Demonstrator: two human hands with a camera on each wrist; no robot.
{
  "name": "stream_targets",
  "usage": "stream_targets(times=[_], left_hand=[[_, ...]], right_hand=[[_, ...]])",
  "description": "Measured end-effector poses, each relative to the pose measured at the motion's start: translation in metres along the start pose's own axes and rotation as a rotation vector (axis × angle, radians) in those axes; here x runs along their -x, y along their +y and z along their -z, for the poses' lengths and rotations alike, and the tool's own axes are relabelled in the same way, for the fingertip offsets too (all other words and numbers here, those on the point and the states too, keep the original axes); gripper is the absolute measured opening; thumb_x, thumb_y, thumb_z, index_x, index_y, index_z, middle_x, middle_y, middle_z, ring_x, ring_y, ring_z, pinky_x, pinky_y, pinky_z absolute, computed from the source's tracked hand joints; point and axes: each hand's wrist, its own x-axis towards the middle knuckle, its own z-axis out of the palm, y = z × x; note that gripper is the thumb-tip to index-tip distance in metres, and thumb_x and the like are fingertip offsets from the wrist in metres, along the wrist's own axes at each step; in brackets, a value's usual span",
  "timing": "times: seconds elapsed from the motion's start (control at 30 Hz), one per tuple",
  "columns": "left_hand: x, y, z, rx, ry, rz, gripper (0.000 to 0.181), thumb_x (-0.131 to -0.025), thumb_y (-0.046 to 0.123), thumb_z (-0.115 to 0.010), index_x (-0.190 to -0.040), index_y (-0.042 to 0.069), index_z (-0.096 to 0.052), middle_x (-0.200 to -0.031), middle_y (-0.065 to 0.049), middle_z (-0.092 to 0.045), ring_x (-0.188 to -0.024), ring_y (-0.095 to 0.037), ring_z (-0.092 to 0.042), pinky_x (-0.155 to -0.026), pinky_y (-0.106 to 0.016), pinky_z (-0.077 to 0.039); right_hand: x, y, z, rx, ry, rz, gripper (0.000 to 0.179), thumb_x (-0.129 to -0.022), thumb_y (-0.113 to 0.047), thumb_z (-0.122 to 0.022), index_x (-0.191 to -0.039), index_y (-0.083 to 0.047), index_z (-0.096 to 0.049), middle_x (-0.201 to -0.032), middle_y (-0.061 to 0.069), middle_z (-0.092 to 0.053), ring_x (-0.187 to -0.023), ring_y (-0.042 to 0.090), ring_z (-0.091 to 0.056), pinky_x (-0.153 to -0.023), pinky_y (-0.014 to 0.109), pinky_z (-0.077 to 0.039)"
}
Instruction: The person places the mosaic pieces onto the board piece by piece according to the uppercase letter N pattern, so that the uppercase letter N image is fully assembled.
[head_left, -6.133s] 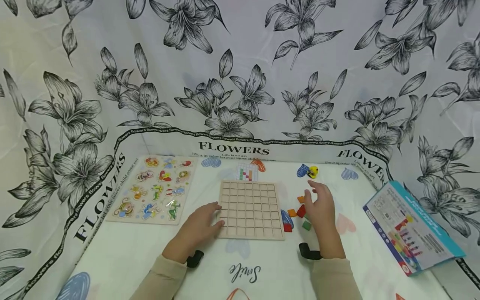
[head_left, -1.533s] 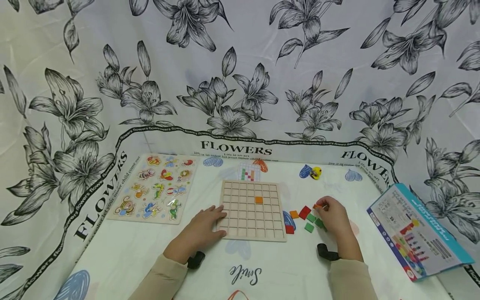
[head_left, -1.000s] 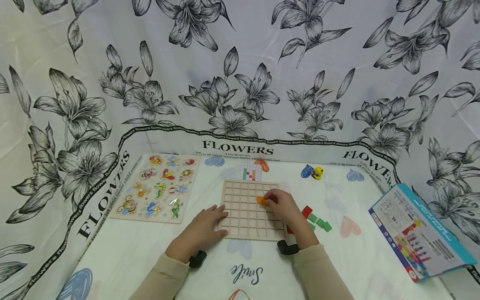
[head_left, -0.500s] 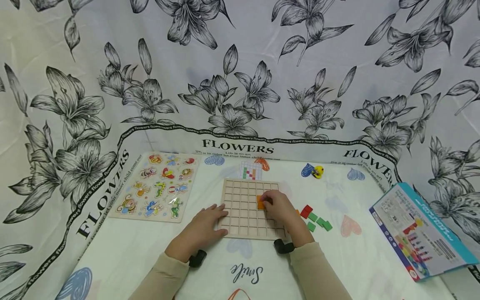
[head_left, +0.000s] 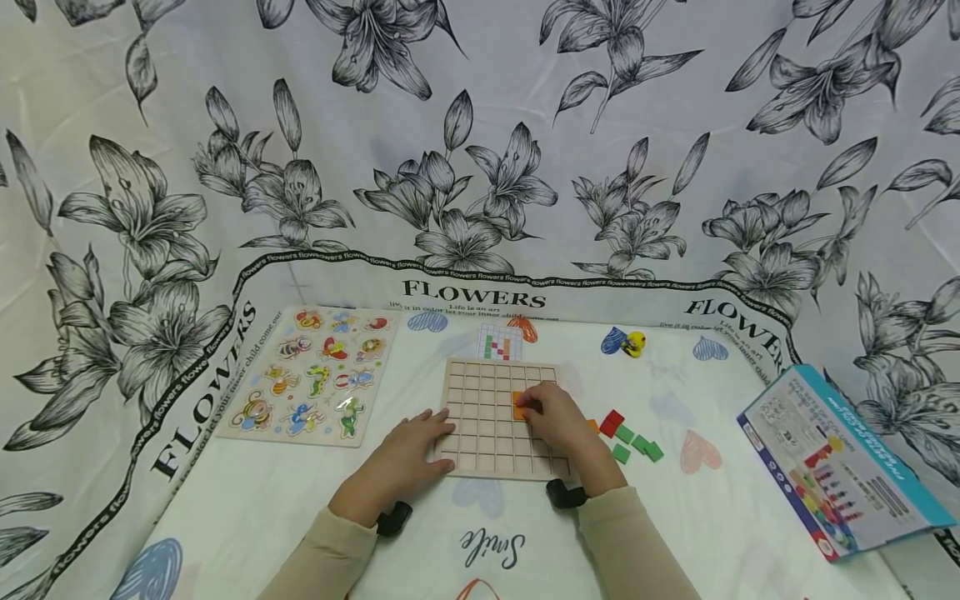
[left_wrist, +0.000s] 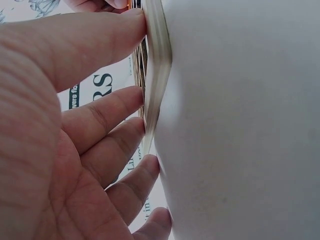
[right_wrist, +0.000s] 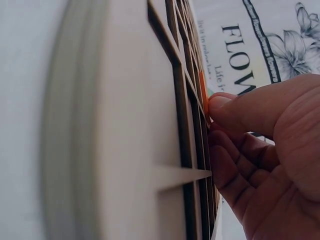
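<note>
A square wooden board (head_left: 472, 412) with a grid of small recesses lies on the table. My left hand (head_left: 405, 454) rests at its left edge; in the left wrist view the thumb and fingertips touch the board's rim (left_wrist: 159, 65). My right hand (head_left: 558, 417) reaches over the board's right half. Its thumb and curled fingers pinch an orange square tile (right_wrist: 203, 90), low at the grid. In the head view an orange patch (head_left: 517, 398) shows beyond these fingertips, and the hand covers part of it.
Right of the board lie loose red (head_left: 612, 422), green (head_left: 643, 445) and orange (head_left: 593, 426) tiles. A coloured pattern card (head_left: 499, 342) sits behind the board. An insect puzzle (head_left: 307, 375) lies left, a toy duck (head_left: 635, 343) behind right, a box (head_left: 840, 467) far right.
The right hand took an orange tile from the loose ones and brought it left onto the board, beside an orange tile set there earlier. The left hand has stayed at the board's edge.
</note>
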Motion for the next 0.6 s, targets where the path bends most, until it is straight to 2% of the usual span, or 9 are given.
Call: stream_targets(times=[0.43, 0.5, 0.6], left_hand=[[-0.003, 0.004, -0.002, 0.003, -0.015, 0.001, 0.060, -0.094, 0.026, -0.086, -0.149, 0.010, -0.067, -0.170, -0.009, -0.050, -0.162, -0.039, -0.038, -0.136, -0.061, -0.027], [-0.002, 0.004, -0.001, 0.000, -0.012, 0.000, 0.060, -0.094, 0.026, -0.086, -0.149, 0.009, -0.067, -0.170, -0.009, -0.050, -0.162, -0.039, -0.039, -0.135, -0.061, -0.027], [-0.001, 0.003, 0.001, -0.012, -0.002, -0.001, 0.059, -0.094, 0.025, -0.087, -0.148, 0.009, -0.068, -0.169, -0.009, -0.051, -0.161, -0.040, -0.040, -0.135, -0.062, -0.028]], right_hand=[[0.005, 0.004, 0.006, -0.011, 0.001, -0.018, 0.010, -0.104, -0.009, -0.073, -0.106, -0.017, -0.079, -0.111, 0.000, -0.071, -0.099, 0.017, -0.061, -0.094, 0.040, -0.058], [0.005, 0.005, 0.014, -0.045, 0.025, -0.030, 0.010, -0.105, -0.011, -0.072, -0.110, -0.017, -0.079, -0.114, 0.000, -0.072, -0.100, 0.018, -0.062, -0.095, 0.040, -0.059], [0.007, 0.010, 0.032, -0.106, 0.103, -0.058, 0.014, -0.108, -0.012, -0.068, -0.117, -0.013, -0.078, -0.118, 0.005, -0.074, -0.102, 0.023, -0.063, -0.095, 0.042, -0.060]])
